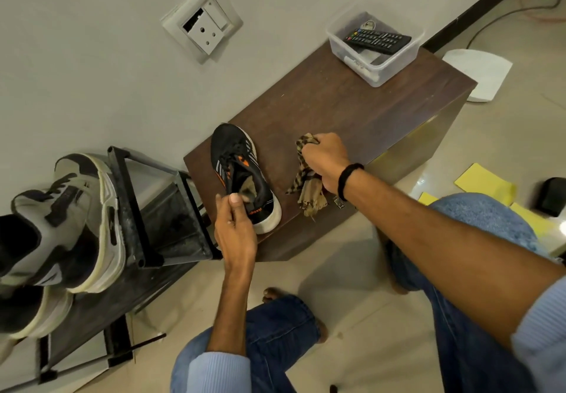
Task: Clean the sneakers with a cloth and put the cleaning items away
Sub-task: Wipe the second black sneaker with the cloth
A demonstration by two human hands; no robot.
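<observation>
A black sneaker (242, 172) with orange marks and a white sole stands on the dark wooden cabinet (352, 111), near its front left corner. My left hand (234, 227) pinches the sneaker's heel collar between thumb and fingers. Right of the shoe lies a brown checked cloth (306, 184), bunched on the cabinet top. My right hand (326, 160) grips the upper part of that cloth, with its fingers curled round the fabric.
A metal shoe rack (144, 209) at the left carries grey and white sneakers (76, 218). A clear plastic box (375, 46) with a remote control stands at the cabinet's far end. Yellow sheets (484, 183) and a white board (481, 72) lie on the floor.
</observation>
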